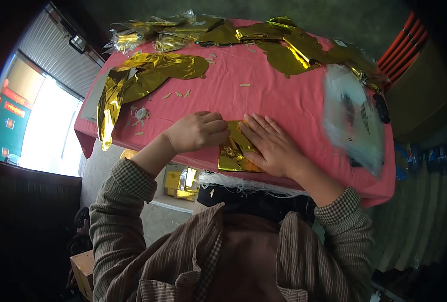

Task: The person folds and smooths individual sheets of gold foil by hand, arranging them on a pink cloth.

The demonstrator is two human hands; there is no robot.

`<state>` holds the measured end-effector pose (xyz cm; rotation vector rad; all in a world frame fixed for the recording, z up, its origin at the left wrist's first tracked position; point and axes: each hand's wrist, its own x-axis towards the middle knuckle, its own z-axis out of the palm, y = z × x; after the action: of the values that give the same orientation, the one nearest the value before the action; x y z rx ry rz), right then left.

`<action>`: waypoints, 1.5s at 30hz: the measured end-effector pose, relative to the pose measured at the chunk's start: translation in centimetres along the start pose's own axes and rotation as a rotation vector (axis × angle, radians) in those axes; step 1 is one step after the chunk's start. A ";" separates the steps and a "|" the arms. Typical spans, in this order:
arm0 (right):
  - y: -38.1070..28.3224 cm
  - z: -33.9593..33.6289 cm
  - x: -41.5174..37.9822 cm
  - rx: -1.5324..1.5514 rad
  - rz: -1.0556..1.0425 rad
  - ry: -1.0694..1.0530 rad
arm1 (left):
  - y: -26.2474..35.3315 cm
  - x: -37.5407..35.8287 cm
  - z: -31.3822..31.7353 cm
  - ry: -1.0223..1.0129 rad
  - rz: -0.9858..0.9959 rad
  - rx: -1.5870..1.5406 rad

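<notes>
White strings (248,185) bunched at the near table edge. Just beyond, a folded gold foil (229,162) lay on pink cloth (223,85); right hand (272,145) flat across it, fingers extended. Left hand (198,132) curled at its left edge; couldn't tell whether it pinched. Farther: pale scraps (245,85), then gold sheets (218,34).

Small foil piece (229,157): plain metallic gold. Loose foil sheet (158,68): same gold. Tablecloth (223,98): solid pinkish red. Jacket (173,259): brown with paler stripes; cuff (338,206), dark-and-light check. Strings (243,186): white. Slanting bars (403,48): orange-red.
</notes>
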<state>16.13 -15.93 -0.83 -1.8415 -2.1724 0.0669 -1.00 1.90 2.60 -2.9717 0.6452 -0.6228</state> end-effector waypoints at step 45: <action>3.5 -3.6 -2.1 0.570 0.162 0.447 | 6.9 -0.7 -0.1 0.289 -0.714 -0.294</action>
<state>20.65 -17.92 1.39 -1.5148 -1.4997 0.2533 -4.35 -4.11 1.58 -3.3906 -0.4050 -1.0828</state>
